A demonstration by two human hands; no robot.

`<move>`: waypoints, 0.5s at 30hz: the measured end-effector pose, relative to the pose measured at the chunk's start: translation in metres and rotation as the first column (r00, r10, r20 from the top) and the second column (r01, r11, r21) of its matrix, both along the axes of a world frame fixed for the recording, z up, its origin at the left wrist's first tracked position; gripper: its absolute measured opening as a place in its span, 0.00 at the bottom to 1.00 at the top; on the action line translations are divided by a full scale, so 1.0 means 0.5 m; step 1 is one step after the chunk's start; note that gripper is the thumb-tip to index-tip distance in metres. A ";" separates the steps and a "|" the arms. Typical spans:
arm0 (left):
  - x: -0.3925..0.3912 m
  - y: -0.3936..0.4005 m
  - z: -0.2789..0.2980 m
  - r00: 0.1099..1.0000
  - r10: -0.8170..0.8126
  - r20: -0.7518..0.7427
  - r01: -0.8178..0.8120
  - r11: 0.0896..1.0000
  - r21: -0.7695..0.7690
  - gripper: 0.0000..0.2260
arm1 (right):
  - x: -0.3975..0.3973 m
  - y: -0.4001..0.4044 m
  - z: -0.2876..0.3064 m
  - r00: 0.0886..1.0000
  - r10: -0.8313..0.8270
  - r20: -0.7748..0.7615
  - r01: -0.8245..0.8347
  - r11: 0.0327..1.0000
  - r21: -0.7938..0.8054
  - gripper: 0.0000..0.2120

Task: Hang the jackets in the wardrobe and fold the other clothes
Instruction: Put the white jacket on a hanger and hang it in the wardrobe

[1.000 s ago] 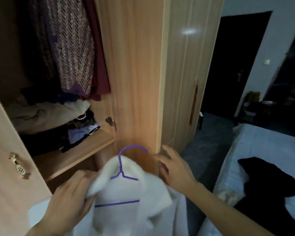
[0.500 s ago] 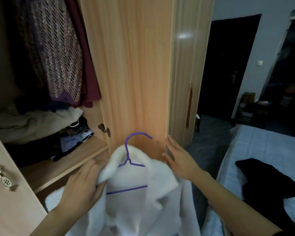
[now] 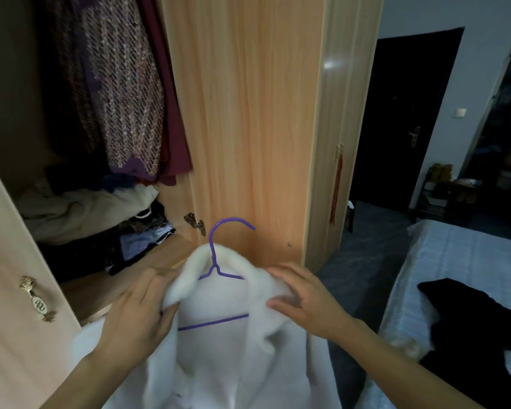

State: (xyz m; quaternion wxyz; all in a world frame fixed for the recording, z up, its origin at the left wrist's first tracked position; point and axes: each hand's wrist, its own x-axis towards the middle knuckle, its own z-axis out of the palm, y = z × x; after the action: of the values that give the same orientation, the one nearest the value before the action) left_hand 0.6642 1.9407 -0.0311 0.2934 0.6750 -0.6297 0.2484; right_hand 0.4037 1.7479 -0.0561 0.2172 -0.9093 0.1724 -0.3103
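Note:
A white fluffy jacket [image 3: 219, 349] hangs on a purple wire hanger [image 3: 216, 261], held up in front of the open wardrobe [image 3: 248, 113]. My left hand [image 3: 139, 308] grips the jacket's left collar and shoulder. My right hand [image 3: 304, 299] rests on the right collar, with the thumb pinching the fabric. The hanger's hook sticks up above the collar, free of any rail. A black garment [image 3: 478, 320] lies on the bed [image 3: 455, 255] at the right.
Inside the wardrobe hang a patterned purple garment [image 3: 124, 98] and a maroon one [image 3: 171, 113], above a shelf [image 3: 148, 258] piled with crumpled clothes. An open wardrobe door [image 3: 18, 290] with a brass handle stands at the left. A dark doorway [image 3: 396, 119] lies beyond.
My right hand moved from the wardrobe's edge onto the jacket's right collar. The jacket and hanger shifted slightly right and up. My left hand kept its grip.

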 end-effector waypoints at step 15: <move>0.119 0.189 0.000 0.994 0.068 -0.090 -0.074 0.995 -0.063 0.12 | 0.237 0.175 0.041 0.991 -0.021 0.132 0.032 0.995 -0.089 0.19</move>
State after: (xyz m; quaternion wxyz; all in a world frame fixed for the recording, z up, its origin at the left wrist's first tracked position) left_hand 0.7236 2.0352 -0.0312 0.3339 0.6971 -0.5834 0.2493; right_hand 0.5219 1.8355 -0.0355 0.1822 -0.8937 0.1555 -0.3794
